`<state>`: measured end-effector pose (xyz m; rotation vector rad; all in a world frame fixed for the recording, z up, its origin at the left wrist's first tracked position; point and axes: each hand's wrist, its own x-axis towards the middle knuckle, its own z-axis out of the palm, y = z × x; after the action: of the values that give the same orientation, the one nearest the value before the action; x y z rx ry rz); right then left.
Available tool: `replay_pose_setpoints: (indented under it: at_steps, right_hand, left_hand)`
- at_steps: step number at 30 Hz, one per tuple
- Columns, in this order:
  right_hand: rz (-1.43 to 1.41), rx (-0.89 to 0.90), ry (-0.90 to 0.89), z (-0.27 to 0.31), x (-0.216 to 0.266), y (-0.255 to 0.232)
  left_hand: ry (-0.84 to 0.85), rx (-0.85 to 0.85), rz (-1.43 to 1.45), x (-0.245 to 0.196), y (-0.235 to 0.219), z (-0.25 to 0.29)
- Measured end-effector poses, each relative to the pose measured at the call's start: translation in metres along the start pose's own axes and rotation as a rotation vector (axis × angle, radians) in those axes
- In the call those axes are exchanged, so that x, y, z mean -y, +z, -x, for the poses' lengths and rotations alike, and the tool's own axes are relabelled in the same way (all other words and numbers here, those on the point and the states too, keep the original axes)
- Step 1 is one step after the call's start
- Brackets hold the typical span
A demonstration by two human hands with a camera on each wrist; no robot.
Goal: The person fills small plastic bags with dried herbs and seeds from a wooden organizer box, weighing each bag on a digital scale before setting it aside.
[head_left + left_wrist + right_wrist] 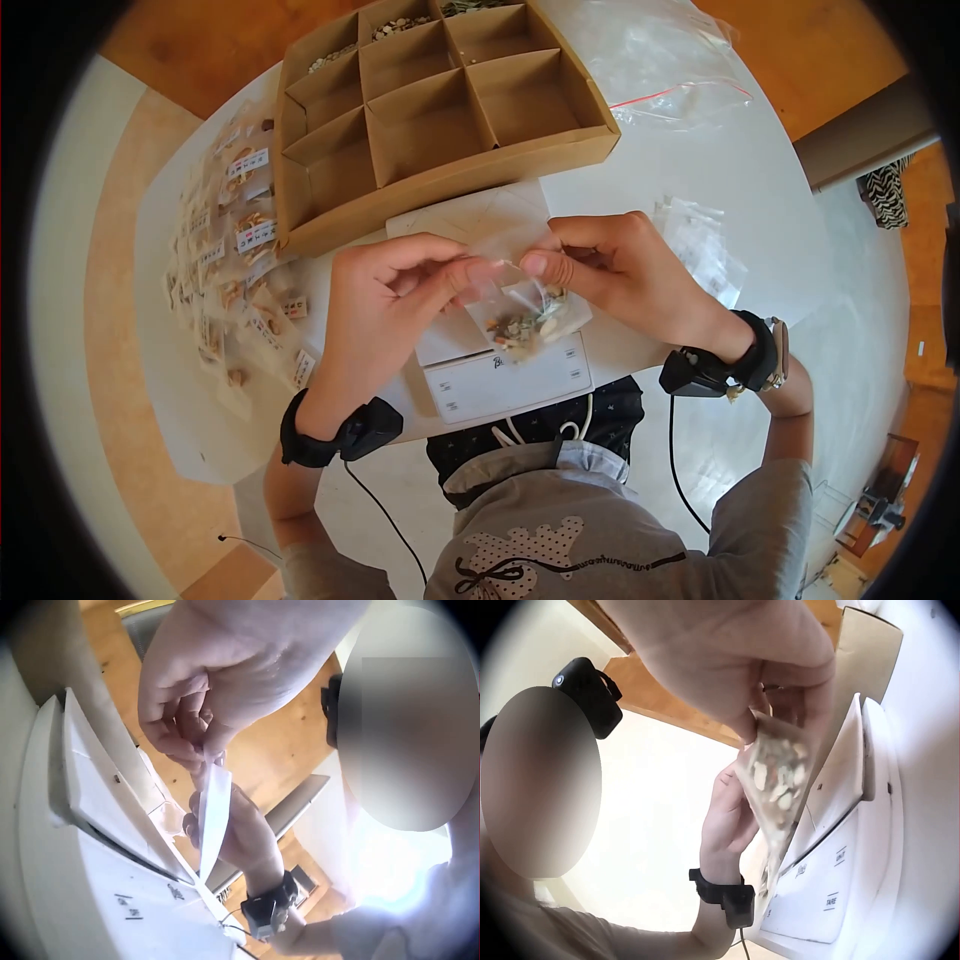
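Note:
A small clear bag (520, 325) with dried pieces, pale and green, hangs between both hands above a white scale (510, 385). The left hand (385, 300) pinches the bag's upper edge between thumb and fingers. On the other side of that edge, the right hand (625, 275) pinches it too, the two thumbs close together. In the right wrist view the bag (780, 776) shows pale flat slices under the right hand (742, 667). The left wrist view shows the bag (215, 817) edge-on, below the left hand (225, 682).
Behind the scale stands a cardboard box (440, 190) with compartments, some holding dried material. Many filled, labelled bags (250, 235) lie at the left of the table (160, 400). Flat clear bags (700, 245) lie at the right, and a large plastic bag (680, 100) at the back right.

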<state>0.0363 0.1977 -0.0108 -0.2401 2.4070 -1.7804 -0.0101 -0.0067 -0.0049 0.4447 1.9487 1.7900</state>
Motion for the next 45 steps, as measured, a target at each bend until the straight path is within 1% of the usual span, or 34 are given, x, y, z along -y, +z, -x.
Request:
replay_pose_setpoints:
  at_steps: [1,2,4,7,10,11,14,17,20,23,26,27,30,33,36,39,42,45]
  right_hand:
    - [0.015,-0.012,-0.016,0.001,-0.003,0.001]
    - [0.03,-0.025,-0.033,0.002,-0.006,0.002]
    - [-0.003,-0.025,0.017,0.004,-0.006,0.001]
    - [-0.045,-0.051,0.073,0.01,-0.008,0.0]
    - [-0.086,-0.086,0.142,0.019,-0.012,-0.004]
    - [-0.1,-0.097,0.168,0.021,-0.013,-0.006]
    - [-0.113,-0.119,0.194,0.025,-0.013,-0.011]
    - [-0.147,-0.091,0.199,0.022,-0.019,-0.011]
    - [-0.178,-0.07,0.205,0.011,-0.017,-0.011]
    - [-0.196,-0.06,0.255,0.002,-0.011,-0.011]
    - [-0.178,-0.032,0.29,-0.005,-0.011,-0.012]
    - [-0.171,-0.027,0.299,-0.006,-0.013,-0.012]
    - [-0.154,-0.028,0.306,-0.008,-0.02,-0.012]
    - [-0.115,-0.011,0.287,-0.008,-0.021,-0.011]
    - [-0.11,-0.012,0.246,-0.008,-0.027,-0.01]
    - [-0.112,-0.015,0.218,-0.01,-0.03,-0.009]
    - [-0.129,-0.016,0.258,-0.009,-0.028,-0.009]
    - [-0.111,-0.009,0.244,-0.008,-0.028,-0.01]
  left_hand:
    - [0.054,0.014,-0.055,0.0,0.0,-0.001]
    - [0.051,-0.001,-0.081,-0.001,0.003,-0.002]
    - [0.045,-0.033,-0.134,-0.003,0.007,-0.003]
    - [0.019,-0.152,-0.076,-0.002,0.005,-0.004]
    - [0.117,-0.247,-0.143,-0.001,-0.013,-0.005]
    - [0.068,-0.249,-0.219,-0.002,-0.018,-0.004]
    - [0.275,-0.194,-0.901,0.012,-0.022,0.005]
    - [0.521,-0.122,-1.179,0.024,-0.013,0.01]
    - [0.6,-0.065,-1.218,0.021,0.007,0.002]
    - [0.397,0.244,-1.236,0.019,0.017,-0.001]
    - [0.386,0.249,-1.221,0.027,0.012,0.008]
    - [0.379,0.185,-1.209,0.031,0.01,0.014]
    - [0.208,0.125,-1.142,0.029,0.002,0.034]
    - [0.149,0.009,-1.151,0.045,-0.006,0.059]
    - [0.078,-0.038,-1.16,0.053,-0.011,0.072]
    - [0.11,0.034,-1.208,0.045,-0.023,0.057]
    - [0.156,0.124,-1.265,0.046,-0.033,0.044]
    - [0.191,0.237,-1.251,0.045,-0.04,0.046]
